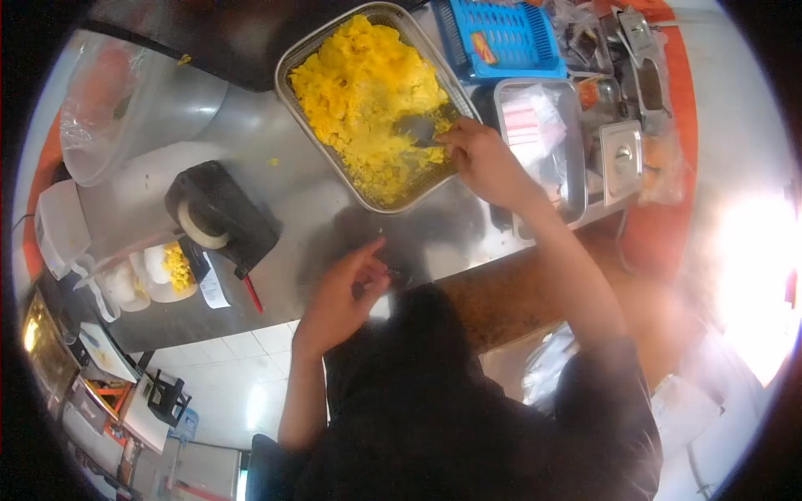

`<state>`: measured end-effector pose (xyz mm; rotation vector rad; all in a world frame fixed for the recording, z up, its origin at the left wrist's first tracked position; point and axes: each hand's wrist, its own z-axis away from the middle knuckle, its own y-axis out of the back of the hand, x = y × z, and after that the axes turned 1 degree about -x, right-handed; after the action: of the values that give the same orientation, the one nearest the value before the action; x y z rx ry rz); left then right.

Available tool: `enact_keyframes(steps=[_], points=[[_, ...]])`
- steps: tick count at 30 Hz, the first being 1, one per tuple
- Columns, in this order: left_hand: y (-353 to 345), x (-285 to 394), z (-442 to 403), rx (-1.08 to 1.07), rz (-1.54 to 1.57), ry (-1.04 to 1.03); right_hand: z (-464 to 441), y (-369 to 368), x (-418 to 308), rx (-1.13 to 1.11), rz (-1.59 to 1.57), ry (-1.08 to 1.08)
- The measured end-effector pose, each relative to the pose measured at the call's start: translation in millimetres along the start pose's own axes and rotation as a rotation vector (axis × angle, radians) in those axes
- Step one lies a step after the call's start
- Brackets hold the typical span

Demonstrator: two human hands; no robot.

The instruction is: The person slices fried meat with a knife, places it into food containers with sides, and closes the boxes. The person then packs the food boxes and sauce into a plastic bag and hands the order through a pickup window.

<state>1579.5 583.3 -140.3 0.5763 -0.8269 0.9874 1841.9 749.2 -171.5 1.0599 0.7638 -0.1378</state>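
Observation:
A rectangular metal tray (368,199) holds a large heap of yellow crumbly food that looks like scrambled egg (368,67). My right hand (480,159) is closed around the handle of a spoon at the tray's right side. The spoon's dark bowl (413,128) rests in the egg, partly covered by it. Below the tray, my left hand (347,288) hovers close to my body near the counter edge. Its index finger reaches forward while the other fingers curl loosely, and I see nothing in it.
A black tape dispenser (219,215) stands on the steel counter (267,134), with a red pen (253,294) and small containers of rice and egg (171,271) nearby. A big clear tub (188,100) stands left. A blue basket (501,37) and plastic bin (576,179) stand right.

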Motion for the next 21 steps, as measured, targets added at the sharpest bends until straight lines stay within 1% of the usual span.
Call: enact_keyframes(steps=[4,6,7,9,11,13,14,16,17,19,20,21], points=[[-4,6,-9,0.079,0.042,0.036,-7,8,16,-0.012,-0.131,0.043],[-6,4,-13,0.110,0.026,0.038,-9,13,19,-0.038,-0.278,-0.074],[-7,3,-13,0.135,0.011,0.033,-10,16,20,-0.046,-0.285,-0.067],[-10,4,-16,0.147,0.021,0.030,-13,25,18,-0.128,-0.507,-0.195],[-11,7,-18,0.158,0.029,0.020,-11,35,6,-0.089,-0.570,-0.186],[-12,12,-19,0.149,0.046,0.062,-6,48,-3,0.010,-0.474,-0.050],[-11,14,-18,0.147,0.040,0.058,-1,54,-6,0.017,-0.475,-0.049],[-10,19,-17,0.134,0.006,0.079,20,70,-7,0.115,-0.578,-0.049],[-10,22,-17,0.083,-0.009,0.057,38,83,-5,0.160,-0.566,-0.084],[-6,22,-8,0.117,0.027,0.067,89,106,-1,0.326,-0.894,-0.237],[-6,21,-4,0.047,0.003,0.044,124,112,12,0.463,-0.920,-0.212],[-5,20,0,0.076,-0.045,0.077,161,118,23,0.620,-0.916,-0.266]])
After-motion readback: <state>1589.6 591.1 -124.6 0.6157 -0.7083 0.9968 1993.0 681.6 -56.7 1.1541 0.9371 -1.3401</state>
